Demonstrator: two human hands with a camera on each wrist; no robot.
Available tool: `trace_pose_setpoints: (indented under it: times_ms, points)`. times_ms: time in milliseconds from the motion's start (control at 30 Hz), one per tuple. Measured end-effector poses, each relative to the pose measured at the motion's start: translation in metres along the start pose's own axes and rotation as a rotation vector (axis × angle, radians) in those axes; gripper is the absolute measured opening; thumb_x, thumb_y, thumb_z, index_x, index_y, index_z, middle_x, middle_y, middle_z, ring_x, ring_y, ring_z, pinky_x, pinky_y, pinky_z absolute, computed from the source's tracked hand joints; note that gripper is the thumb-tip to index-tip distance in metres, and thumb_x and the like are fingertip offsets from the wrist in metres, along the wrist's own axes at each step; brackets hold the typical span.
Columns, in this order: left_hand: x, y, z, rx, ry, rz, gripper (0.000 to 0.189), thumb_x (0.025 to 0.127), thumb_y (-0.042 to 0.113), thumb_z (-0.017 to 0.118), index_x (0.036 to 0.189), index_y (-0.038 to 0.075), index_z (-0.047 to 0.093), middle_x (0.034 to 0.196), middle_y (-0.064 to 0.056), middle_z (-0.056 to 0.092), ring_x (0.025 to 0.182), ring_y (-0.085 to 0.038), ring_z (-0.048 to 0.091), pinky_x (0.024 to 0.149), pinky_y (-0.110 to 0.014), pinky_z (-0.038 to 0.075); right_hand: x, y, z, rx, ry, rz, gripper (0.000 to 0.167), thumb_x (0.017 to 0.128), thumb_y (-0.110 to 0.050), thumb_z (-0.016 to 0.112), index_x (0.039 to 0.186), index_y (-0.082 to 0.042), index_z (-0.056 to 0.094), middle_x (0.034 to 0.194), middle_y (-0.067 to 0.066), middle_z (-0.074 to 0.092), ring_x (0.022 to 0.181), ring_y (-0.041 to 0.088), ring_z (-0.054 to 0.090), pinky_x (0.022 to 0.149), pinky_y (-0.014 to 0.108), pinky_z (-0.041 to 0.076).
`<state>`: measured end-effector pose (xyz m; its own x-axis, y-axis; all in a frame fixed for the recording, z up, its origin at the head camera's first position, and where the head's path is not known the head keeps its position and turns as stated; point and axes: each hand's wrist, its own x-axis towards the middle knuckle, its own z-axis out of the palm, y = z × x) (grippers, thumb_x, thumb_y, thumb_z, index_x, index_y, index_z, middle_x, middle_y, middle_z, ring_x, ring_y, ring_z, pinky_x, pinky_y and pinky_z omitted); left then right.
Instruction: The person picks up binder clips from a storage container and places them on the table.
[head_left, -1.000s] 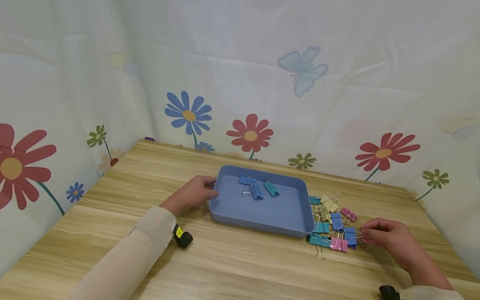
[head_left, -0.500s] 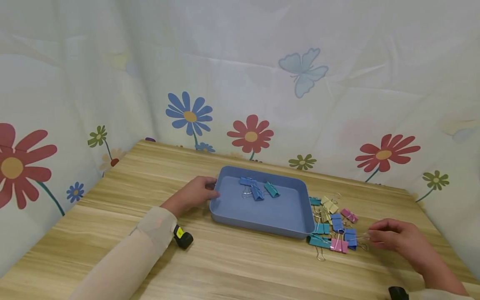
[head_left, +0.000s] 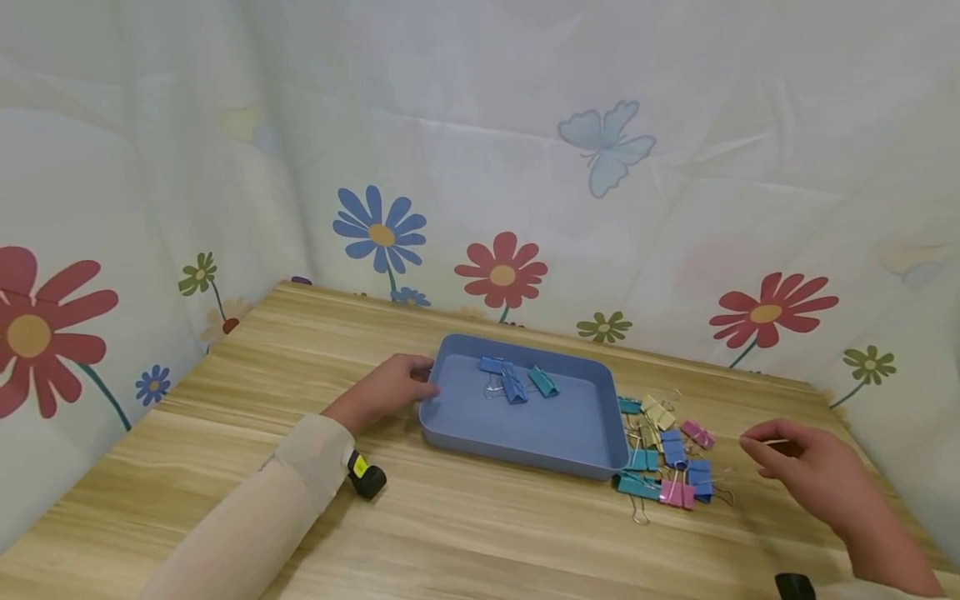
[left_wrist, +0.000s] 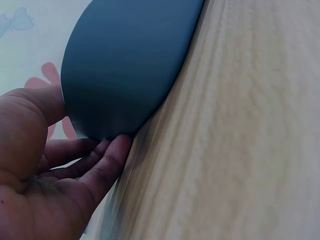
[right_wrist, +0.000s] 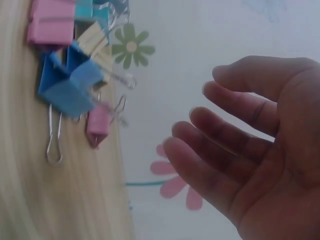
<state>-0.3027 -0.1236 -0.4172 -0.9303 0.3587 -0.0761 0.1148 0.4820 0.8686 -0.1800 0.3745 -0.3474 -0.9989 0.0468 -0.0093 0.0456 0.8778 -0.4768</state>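
My left hand (head_left: 392, 387) grips the left end of a blue tray (head_left: 517, 446). The left wrist view shows the thumb at the rim and the fingertips (left_wrist: 120, 145) against the outer wall near the table. Inside the tray lie two blue binder clips (head_left: 513, 387) and one teal binder clip (head_left: 543, 381). My right hand (head_left: 813, 471) hovers right of a clip pile, holding nothing, its fingers relaxed and apart from the clips. Nearest to it are a blue binder clip (head_left: 699, 481) and a pink binder clip (head_left: 697, 434).
Several teal, yellow, blue and pink binder clips crowd against the tray's right side, among them a teal clip (head_left: 637, 486), a yellow clip (head_left: 658, 413) and a pink clip (head_left: 677, 494). A flowered curtain (head_left: 465, 150) stands behind the wooden table (head_left: 465, 533).
My right hand has let go of the blue clip's wire handle and moved away to the right and up. The left hand and tray have stayed in place.
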Motion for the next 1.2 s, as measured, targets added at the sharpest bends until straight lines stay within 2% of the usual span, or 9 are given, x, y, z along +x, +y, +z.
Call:
trace_pose_setpoints:
  times_ms: [300, 433, 567, 667, 733, 933, 1200]
  points:
    - [0.000, 0.001, 0.001, 0.007, 0.008, -0.009, 0.057, 0.090, 0.015, 0.064, 0.140, -0.005, 0.046, 0.134, -0.018, 0.058, 0.117, -0.027, 0.059, 0.097, -0.040, 0.052, -0.001, -0.029, 0.007, -0.046, 0.104, -0.098, 0.038, 0.096, -0.042, 0.056, 0.109, -0.008, 0.066, 0.107, 0.018, 0.068, 0.078, 0.017, 0.067, 0.061, 0.030, 0.049]
    - [0.000, 0.002, 0.001, -0.006, 0.003, -0.004, 0.057, 0.090, 0.015, 0.064, 0.141, -0.005, 0.045, 0.134, -0.018, 0.058, 0.117, -0.026, 0.060, 0.096, -0.039, 0.052, -0.001, -0.039, 0.012, -0.051, 0.151, -0.153, 0.032, 0.097, -0.036, 0.057, 0.109, -0.009, 0.067, 0.106, 0.017, 0.069, 0.080, 0.018, 0.066, 0.061, 0.024, 0.050]
    - [0.000, 0.002, 0.001, 0.000, 0.005, -0.008, 0.057, 0.091, 0.015, 0.064, 0.141, -0.004, 0.046, 0.134, -0.017, 0.058, 0.117, -0.025, 0.060, 0.096, -0.039, 0.052, 0.002, -0.046, 0.019, -0.022, 0.252, -0.217, 0.026, 0.095, -0.031, 0.060, 0.108, -0.009, 0.068, 0.105, 0.016, 0.070, 0.085, -0.009, 0.056, 0.064, 0.010, 0.046]
    - [0.000, 0.002, 0.000, 0.010, 0.010, -0.021, 0.057, 0.091, 0.016, 0.064, 0.141, -0.003, 0.045, 0.135, -0.017, 0.058, 0.117, -0.025, 0.060, 0.097, -0.040, 0.052, 0.004, -0.049, 0.024, 0.022, 0.321, -0.265, 0.024, 0.094, -0.026, 0.064, 0.109, -0.008, 0.068, 0.106, 0.016, 0.070, 0.082, -0.027, 0.042, 0.067, 0.001, 0.041]
    - [0.001, 0.002, 0.001, 0.014, 0.014, -0.032, 0.057, 0.091, 0.017, 0.064, 0.141, -0.003, 0.046, 0.135, -0.017, 0.058, 0.117, -0.025, 0.060, 0.098, -0.040, 0.051, 0.005, -0.051, 0.028, 0.052, 0.340, -0.288, 0.024, 0.093, -0.022, 0.065, 0.111, -0.006, 0.067, 0.107, 0.016, 0.069, 0.083, -0.026, 0.043, 0.068, -0.002, 0.040]
    - [0.001, 0.002, 0.001, 0.010, 0.020, -0.047, 0.058, 0.091, 0.018, 0.064, 0.142, -0.002, 0.045, 0.135, -0.015, 0.058, 0.117, -0.025, 0.059, 0.100, -0.040, 0.050, 0.007, -0.056, 0.036, 0.126, 0.306, -0.289, 0.033, 0.092, -0.022, 0.066, 0.121, -0.004, 0.062, 0.115, 0.017, 0.063, 0.086, -0.024, 0.046, 0.068, 0.001, 0.045]
    - [0.002, 0.001, 0.001, 0.007, 0.020, -0.036, 0.058, 0.091, 0.017, 0.064, 0.142, -0.002, 0.045, 0.135, -0.016, 0.058, 0.117, -0.024, 0.059, 0.099, -0.040, 0.050, 0.009, -0.057, 0.042, 0.214, 0.250, -0.284, 0.045, 0.094, -0.026, 0.064, 0.132, -0.004, 0.053, 0.127, 0.018, 0.055, 0.091, -0.025, 0.047, 0.071, 0.004, 0.048]
